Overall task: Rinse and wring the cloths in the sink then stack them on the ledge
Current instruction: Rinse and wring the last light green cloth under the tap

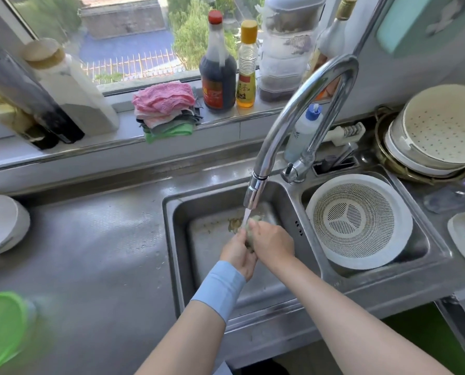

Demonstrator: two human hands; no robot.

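Rinsing is the step in hand. The left hand [238, 253] and the right hand [273, 243] are both clenched round a bunched greenish cloth [254, 221], low in the left basin of the sink [180, 239] and right under the stream from the tap [253, 193]. A stack of cloths [166, 112] sits mid-way along the window ledge [226, 123], just beside a dark bottle [217, 77]. I'd say wringing comes next: a hard twist over the basin, then a reach up to lay it flat on the pink top.
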